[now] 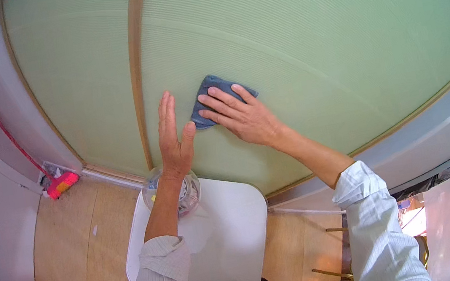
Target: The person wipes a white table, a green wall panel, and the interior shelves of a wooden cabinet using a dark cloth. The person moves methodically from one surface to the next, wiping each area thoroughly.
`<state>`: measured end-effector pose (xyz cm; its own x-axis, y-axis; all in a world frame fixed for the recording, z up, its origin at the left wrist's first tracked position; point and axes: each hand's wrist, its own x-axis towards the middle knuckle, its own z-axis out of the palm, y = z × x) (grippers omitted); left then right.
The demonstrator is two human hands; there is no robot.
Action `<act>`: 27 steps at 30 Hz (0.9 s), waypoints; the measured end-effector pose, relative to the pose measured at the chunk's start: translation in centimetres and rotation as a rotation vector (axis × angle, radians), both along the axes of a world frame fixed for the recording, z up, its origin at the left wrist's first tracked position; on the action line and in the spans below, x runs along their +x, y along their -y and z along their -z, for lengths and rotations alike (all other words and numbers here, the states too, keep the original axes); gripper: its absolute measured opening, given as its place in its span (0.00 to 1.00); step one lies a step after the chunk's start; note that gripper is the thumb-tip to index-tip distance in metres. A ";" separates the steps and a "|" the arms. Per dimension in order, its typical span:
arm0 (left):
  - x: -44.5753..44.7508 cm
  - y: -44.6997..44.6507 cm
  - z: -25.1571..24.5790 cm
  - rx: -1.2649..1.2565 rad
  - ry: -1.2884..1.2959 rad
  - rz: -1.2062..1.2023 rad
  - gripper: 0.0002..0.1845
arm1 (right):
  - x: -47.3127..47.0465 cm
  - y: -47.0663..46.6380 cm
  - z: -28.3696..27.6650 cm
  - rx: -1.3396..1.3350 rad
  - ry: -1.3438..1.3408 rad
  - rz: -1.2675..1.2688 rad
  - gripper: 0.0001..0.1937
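My right hand point(243, 117) lies flat over a folded blue cloth point(209, 83), which it presses against a pale green ribbed wall panel point(301, 36). To its left, my left hand point(173, 136) is raised with nothing in it; the fingers are straight and close together, the thumb apart. Whether it touches the panel I cannot tell. A wooden strip point(137, 65) runs up the panel left of both hands. Under my left wrist stands a clear round container point(192, 196) with small items inside, partly hidden by my forearm.
The container rests on a white table point(223, 231) with rounded corners. A broom with a red handle and pink and orange head point(62, 185) leans in the left corner, on a wood-look floor point(66, 240). Thin gold-coloured metal legs point(332, 273) show at the lower right.
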<state>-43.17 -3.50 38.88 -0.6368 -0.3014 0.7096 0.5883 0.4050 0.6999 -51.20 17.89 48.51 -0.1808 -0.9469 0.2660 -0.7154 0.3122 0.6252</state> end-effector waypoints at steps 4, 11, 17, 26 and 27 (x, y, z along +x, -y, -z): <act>-0.1 0.5 0.8 0.006 0.007 -0.012 0.41 | -0.2 -1.0 -2.9 -0.221 -0.041 0.012 0.32; -0.7 -1.2 0.9 -0.080 -0.006 -0.061 0.41 | -0.3 -2.7 -1.6 -0.182 -0.034 0.016 0.33; -1.4 -2.7 1.2 -0.113 -0.033 -0.043 0.41 | -0.3 -3.8 0.7 -0.002 0.010 -0.005 0.33; -1.8 -2.3 1.6 -0.082 -0.034 -0.060 0.41 | -0.4 -4.1 -0.2 -0.104 -0.129 0.052 0.32; -1.8 -2.8 1.5 -0.075 -0.035 -0.063 0.41 | -0.3 -4.4 1.0 -0.051 -0.104 0.047 0.33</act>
